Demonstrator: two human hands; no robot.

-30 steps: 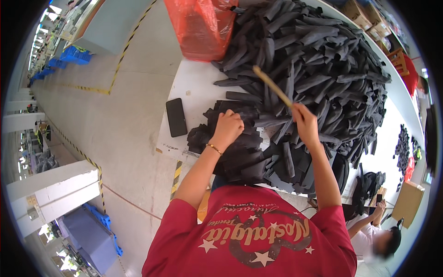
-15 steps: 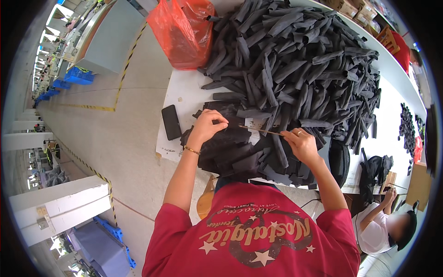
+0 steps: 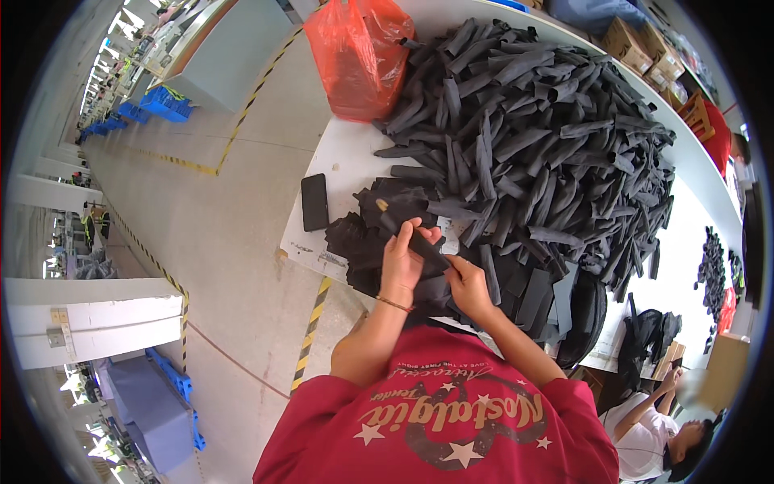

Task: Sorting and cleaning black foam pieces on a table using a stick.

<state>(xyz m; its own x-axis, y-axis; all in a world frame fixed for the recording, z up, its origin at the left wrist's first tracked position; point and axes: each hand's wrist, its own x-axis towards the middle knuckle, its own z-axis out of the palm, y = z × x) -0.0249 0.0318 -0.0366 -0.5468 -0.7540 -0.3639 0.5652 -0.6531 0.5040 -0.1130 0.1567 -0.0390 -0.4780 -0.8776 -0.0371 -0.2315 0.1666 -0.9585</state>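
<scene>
- two bare hands meet low over a white worktop, working on one slim black fabric-like tube.
- the left hand is half closed, palm turned up, with its thumb and curled fingers around the tube.
- the right hand is nearly closed, its fingertips pinching the tube's near end.
- a thin pale wooden stick shows its tip beyond the tube's far end; it seems to run inside, though the rest is hidden.
- left of and under the hands lies a loose pile of flat-looking black pieces.
- beyond them spreads a large heap of rolled, dark grey-black tubes.
- as a judgement, this one piece is partway through handling: it looks threaded on the stick and not yet let go. many similar pieces lie around; which are finished and which are left, i cannot tell.
</scene>
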